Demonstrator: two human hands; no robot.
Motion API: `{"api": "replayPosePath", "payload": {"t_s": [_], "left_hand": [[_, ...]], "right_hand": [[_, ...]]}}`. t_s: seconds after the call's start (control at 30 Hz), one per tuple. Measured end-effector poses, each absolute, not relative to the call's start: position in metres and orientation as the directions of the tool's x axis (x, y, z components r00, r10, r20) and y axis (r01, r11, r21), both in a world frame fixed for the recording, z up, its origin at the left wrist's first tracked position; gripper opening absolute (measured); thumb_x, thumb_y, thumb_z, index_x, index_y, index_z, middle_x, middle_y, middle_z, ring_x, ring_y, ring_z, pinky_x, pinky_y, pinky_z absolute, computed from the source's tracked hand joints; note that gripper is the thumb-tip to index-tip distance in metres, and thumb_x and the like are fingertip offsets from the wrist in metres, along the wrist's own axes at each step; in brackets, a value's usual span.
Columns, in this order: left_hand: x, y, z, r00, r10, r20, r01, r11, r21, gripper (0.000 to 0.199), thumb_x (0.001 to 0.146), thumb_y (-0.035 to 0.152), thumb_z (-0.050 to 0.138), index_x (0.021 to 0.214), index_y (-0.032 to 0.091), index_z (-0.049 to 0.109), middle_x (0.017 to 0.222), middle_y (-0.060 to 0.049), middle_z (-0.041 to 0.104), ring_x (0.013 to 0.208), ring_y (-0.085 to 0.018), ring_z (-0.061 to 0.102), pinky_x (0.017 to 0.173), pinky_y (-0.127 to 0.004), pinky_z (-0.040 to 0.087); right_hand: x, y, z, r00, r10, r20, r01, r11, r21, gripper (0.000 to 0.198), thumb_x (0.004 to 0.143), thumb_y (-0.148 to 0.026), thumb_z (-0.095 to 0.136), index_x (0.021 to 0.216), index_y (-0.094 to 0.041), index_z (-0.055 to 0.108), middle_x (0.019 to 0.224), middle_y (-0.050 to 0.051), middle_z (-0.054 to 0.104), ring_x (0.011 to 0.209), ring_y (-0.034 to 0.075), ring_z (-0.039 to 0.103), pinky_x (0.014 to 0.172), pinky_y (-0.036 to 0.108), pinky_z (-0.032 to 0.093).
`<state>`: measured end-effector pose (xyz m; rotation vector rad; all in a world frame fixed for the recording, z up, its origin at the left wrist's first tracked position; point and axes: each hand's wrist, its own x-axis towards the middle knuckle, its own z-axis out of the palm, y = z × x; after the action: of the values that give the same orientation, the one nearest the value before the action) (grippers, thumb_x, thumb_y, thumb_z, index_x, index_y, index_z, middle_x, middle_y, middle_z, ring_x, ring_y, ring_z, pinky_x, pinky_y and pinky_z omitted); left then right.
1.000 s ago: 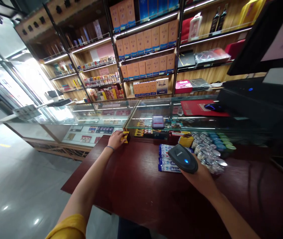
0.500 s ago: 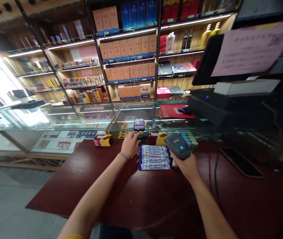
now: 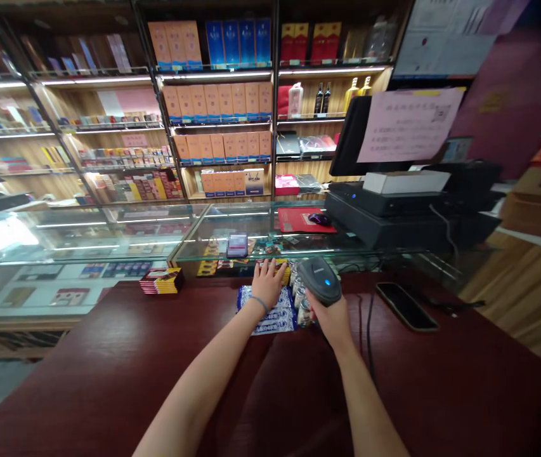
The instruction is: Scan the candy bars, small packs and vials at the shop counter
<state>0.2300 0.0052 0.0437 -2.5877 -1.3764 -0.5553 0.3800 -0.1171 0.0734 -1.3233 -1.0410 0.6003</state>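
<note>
Head view: right hand [image 3: 333,318], fingers wrapped around a black plastic scanner [image 3: 318,279], probably light and stiff, best held by its handle; left hand [image 3: 266,287], fingers spread, over flat blue-and-white packets [image 3: 274,324], seemingly soft, on the dark-red wooden bench [image 3: 127,343].

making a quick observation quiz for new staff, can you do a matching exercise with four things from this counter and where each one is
Things:
1. scanner
2. mouse
3. packets
4. pink sheet

Places:
A. partly hidden by the left hand
B. covering part of the monitor
C. held in the right hand
D. on the red mat

Pairs: 1-C, 2-D, 3-A, 4-B
</note>
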Motion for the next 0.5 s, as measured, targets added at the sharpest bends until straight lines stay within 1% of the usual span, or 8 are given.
{"api": "replayPosePath", "payload": {"t_s": [0.1,0.17,0.27,0.33,0.43,0.5], "left_hand": [[0.230,0.002,0.041,0.506,0.780,0.369,0.840,-0.542,-0.005,0.057,0.102,0.023,0.045,0.158,0.029,0.043,0.163,-0.014,0.043,0.149,-0.039,0.040,0.121,-0.064,0.028],[0.229,-0.002,0.041,0.515,0.773,0.370,0.839,-0.543,-0.033,0.056,0.101,0.018,0.043,0.157,0.028,0.045,0.162,-0.015,0.045,0.147,-0.039,0.043,0.119,-0.065,0.031],[0.229,-0.006,0.044,0.531,0.755,0.386,0.833,-0.549,-0.070,0.051,0.103,0.017,0.039,0.152,0.027,0.051,0.157,-0.015,0.051,0.142,-0.038,0.048,0.114,-0.064,0.038],[0.229,-0.005,0.049,0.543,0.745,0.388,0.826,-0.557,-0.085,0.046,0.104,0.017,0.039,0.146,0.027,0.055,0.149,-0.015,0.059,0.136,-0.036,0.054,0.110,-0.060,0.044],[0.224,-0.001,0.056,0.558,0.727,0.401,0.809,-0.583,-0.068,0.040,0.103,0.018,0.043,0.138,0.027,0.060,0.137,-0.013,0.067,0.127,-0.031,0.061,0.106,-0.053,0.048],[0.215,0.002,0.060,0.546,0.703,0.456,0.789,-0.614,0.002,0.038,0.102,0.017,0.046,0.135,0.027,0.061,0.137,-0.012,0.068,0.128,-0.030,0.061,0.108,-0.051,0.048]], "right_hand": [[0.380,-0.117,0.072,0.464,0.846,0.264,0.187,0.197,-0.962,0.046,0.074,-0.054,0.080,0.100,-0.017,0.070,0.058,0.002,0.069,0.042,0.020,0.060,0.042,0.031,0.050],[0.379,-0.117,0.073,0.465,0.841,0.277,0.190,0.211,-0.959,0.050,0.074,-0.054,0.079,0.105,-0.016,0.070,0.059,0.003,0.069,0.042,0.019,0.059,0.043,0.031,0.049],[0.377,-0.118,0.074,0.466,0.830,0.305,0.209,0.231,-0.950,0.055,0.076,-0.055,0.078,0.113,-0.015,0.071,0.062,0.004,0.071,0.043,0.019,0.060,0.045,0.031,0.050],[0.376,-0.119,0.076,0.467,0.828,0.310,0.215,0.234,-0.948,0.057,0.076,-0.056,0.078,0.114,-0.015,0.070,0.065,0.005,0.073,0.044,0.019,0.061,0.046,0.031,0.051],[0.375,-0.119,0.077,0.468,0.831,0.300,0.211,0.224,-0.951,0.053,0.075,-0.056,0.079,0.107,-0.015,0.072,0.062,0.005,0.072,0.044,0.019,0.061,0.046,0.031,0.051],[0.376,-0.119,0.077,0.475,0.834,0.282,0.200,0.210,-0.957,0.049,0.073,-0.056,0.080,0.100,-0.016,0.072,0.059,0.004,0.070,0.042,0.019,0.060,0.044,0.030,0.051]]}}
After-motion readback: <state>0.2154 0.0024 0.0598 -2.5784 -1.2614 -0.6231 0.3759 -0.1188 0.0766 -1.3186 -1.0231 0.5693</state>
